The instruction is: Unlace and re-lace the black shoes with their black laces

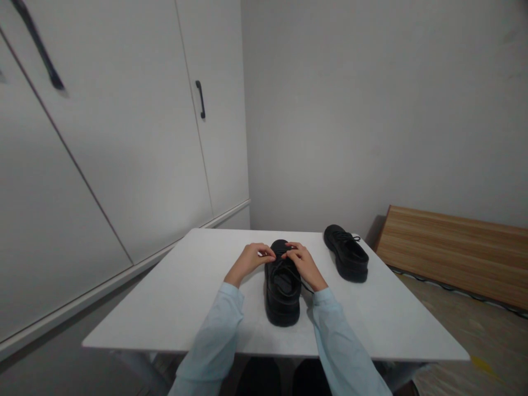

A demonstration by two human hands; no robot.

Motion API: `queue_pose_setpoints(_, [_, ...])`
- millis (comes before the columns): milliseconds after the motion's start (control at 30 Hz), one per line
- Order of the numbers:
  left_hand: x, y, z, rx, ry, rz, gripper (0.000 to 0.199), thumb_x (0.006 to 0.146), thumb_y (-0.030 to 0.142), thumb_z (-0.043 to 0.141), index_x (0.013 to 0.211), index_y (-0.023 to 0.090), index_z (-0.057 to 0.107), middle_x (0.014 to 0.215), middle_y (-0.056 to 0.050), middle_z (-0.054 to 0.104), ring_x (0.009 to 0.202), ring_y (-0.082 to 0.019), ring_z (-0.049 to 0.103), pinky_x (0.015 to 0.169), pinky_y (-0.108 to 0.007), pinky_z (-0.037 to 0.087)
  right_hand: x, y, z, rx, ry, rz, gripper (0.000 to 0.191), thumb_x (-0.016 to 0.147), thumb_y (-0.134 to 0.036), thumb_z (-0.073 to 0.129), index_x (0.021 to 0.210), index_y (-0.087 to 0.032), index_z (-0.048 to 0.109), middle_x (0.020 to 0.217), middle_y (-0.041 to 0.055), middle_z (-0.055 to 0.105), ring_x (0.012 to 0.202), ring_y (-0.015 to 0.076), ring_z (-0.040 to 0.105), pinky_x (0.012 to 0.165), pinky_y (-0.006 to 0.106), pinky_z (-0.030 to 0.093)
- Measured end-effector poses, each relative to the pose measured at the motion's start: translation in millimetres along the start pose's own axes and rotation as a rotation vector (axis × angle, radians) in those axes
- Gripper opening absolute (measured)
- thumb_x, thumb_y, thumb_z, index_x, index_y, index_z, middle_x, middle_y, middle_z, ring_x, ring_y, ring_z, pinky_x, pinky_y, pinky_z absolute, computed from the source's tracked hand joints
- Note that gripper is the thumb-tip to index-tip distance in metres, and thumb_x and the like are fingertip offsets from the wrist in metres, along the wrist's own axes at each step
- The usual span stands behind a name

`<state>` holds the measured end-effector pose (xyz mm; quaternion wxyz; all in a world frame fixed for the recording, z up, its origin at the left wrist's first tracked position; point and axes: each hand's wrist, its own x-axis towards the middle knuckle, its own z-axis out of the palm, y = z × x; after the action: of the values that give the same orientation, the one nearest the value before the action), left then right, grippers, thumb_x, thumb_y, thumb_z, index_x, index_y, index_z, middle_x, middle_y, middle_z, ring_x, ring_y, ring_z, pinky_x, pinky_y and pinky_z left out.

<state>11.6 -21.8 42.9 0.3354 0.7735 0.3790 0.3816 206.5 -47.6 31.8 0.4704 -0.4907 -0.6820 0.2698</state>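
Note:
A black lace-up shoe (282,302) stands upright on the white table (173,313), its toe pointing away from me and its heel toward me. My left hand (252,259) is at the left side of its laces, thumb and fingertips pinched together; what they hold is too small to make out. From the right, my right hand (301,260) touches the lace area with its fingers bent and closed, and its grip is also too small to tell. A loose black lace hangs over the shoe's right side, passing under my right wrist.
A second black shoe (350,258), its lace tied in a bow, stands at the table's back right. White cabinet doors (136,121) rise on the left. A wood-grain board (454,250) leans against the wall at the right, beyond the table.

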Motion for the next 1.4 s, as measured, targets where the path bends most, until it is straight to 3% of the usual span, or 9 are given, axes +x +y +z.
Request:
queue_pose_setpoints(133, [-0.1, -3.2, -1.8, 0.047, 0.023, 0.002, 0.019, 0.066, 0.036, 0.072, 0.073, 0.018, 0.075, 0.075, -0.007, 0.071, 0.073, -0.019, 0.063, 0.066, -0.027, 0.045, 0.6, 0.8, 0.9, -0.002, -0.009, -0.003, 0.027, 0.079, -0.027, 0.050, 0.072, -0.022, 0.075, 0.115, 0.0069, 0.061, 0.109, 0.0236, 0.051, 0.101, 0.039, 0.032])
queue_pose_setpoints(400, [-2.1, -2.7, -5.0, -0.044, -0.077, -0.043, 0.023, 0.072, 0.035, 0.066, 0.081, 0.014, 0.074, 0.081, -0.008, 0.072, 0.076, -0.019, 0.063, 0.070, -0.027, 0.046, 3.3, 10.6, 6.0, 0.001, -0.032, -0.004, 0.027, 0.079, -0.026, 0.049, 0.074, -0.021, 0.075, 0.113, 0.0078, 0.062, 0.112, 0.0235, 0.050, 0.102, 0.039, 0.031])
queue_pose_setpoints(867, [3.3, -4.1, 9.6, -0.224, -0.023, -0.040, 0.018, 0.064, 0.022, 0.072, 0.078, 0.013, 0.066, 0.071, -0.003, 0.064, 0.067, -0.013, 0.057, 0.062, -0.024, 0.043, 7.8, 16.7, 7.1, -0.067, -0.087, 0.045, 0.025, 0.074, -0.017, 0.052, 0.078, -0.026, 0.075, 0.119, 0.0033, 0.058, 0.117, 0.0248, 0.044, 0.107, 0.044, 0.028])
queue_pose_setpoints(1200, [3.3, -5.5, 10.9, -0.258, -0.010, -0.101, 0.026, 0.059, 0.029, 0.078, 0.074, 0.013, 0.065, 0.060, -0.001, 0.061, 0.058, -0.012, 0.056, 0.054, -0.022, 0.040, 7.7, 16.2, 4.7, -0.040, -0.125, 0.053, 0.022, 0.075, -0.018, 0.053, 0.074, -0.027, 0.073, 0.119, 0.0016, 0.059, 0.117, 0.0250, 0.043, 0.107, 0.046, 0.029])
queue_pose_setpoints(1400, [3.5, -5.3, 11.0, -0.262, -0.004, -0.089, 0.030, 0.059, 0.033, 0.079, 0.075, 0.012, 0.065, 0.064, -0.003, 0.064, 0.062, -0.014, 0.058, 0.058, -0.025, 0.043, 9.4, 16.5, 7.2, -0.050, -0.144, 0.091, 0.018, 0.076, -0.022, 0.056, 0.070, -0.027, 0.071, 0.117, 0.0024, 0.058, 0.119, 0.0268, 0.041, 0.105, 0.049, 0.028])
